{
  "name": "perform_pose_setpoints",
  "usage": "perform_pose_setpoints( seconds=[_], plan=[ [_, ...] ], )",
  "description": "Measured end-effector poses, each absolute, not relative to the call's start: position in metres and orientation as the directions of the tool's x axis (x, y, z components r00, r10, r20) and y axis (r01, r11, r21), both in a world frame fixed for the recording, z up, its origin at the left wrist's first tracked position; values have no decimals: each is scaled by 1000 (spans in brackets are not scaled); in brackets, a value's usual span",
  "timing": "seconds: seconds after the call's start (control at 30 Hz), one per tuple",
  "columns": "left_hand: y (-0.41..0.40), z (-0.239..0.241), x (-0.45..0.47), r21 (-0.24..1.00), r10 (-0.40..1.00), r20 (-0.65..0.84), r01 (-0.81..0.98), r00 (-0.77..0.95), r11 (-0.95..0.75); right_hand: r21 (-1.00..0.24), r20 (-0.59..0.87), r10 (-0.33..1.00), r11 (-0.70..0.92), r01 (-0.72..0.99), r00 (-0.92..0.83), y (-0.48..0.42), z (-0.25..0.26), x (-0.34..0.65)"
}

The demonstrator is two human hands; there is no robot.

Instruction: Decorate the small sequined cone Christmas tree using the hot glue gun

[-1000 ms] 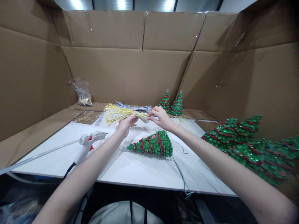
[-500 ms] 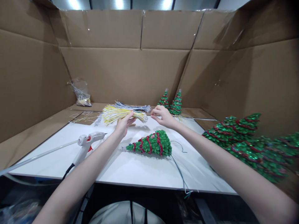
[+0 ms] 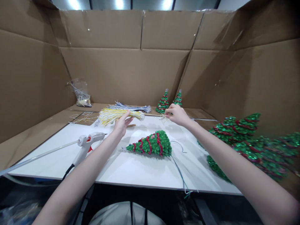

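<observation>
My left hand is closed around a bundle of thin yellow and white wires, held above the white board. To the right, my right hand pinches what looks like a thin pale wire, which stretches toward the bundle's right end. Its fingertips are partly hidden. Below both hands a green Christmas tree with red garland lies on its side, its tip pointing left. Dark wires trail from its base over the board's front edge.
A white glue gun stands at the left with its glue stick and cord. Behind the bundle lie blue and white wires. Two small trees stand at the back; several larger trees are at the right. Cardboard walls enclose the board.
My right hand has moved right, away from the bundle, with a thin strand now stretched between them. My left hand and the bundle have shifted slightly left.
</observation>
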State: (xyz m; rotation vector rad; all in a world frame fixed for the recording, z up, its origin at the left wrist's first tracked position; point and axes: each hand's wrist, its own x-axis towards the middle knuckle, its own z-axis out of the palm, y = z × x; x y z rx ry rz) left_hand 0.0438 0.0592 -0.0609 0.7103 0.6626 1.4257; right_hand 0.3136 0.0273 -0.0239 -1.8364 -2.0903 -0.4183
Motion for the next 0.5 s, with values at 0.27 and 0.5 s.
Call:
perform_pose_setpoints(
  seconds=[0.27, 0.5],
  plan=[
    [59, -61, 44, 766, 1000, 2, -643, 30, 18, 78, 449, 891, 37, 996, -69, 24, -22, 317],
    [60, -59, 43, 755, 1000, 19, -656, -14, -23, 128, 443, 897, -69, 989, 5, 19, -18, 318]
  ],
)
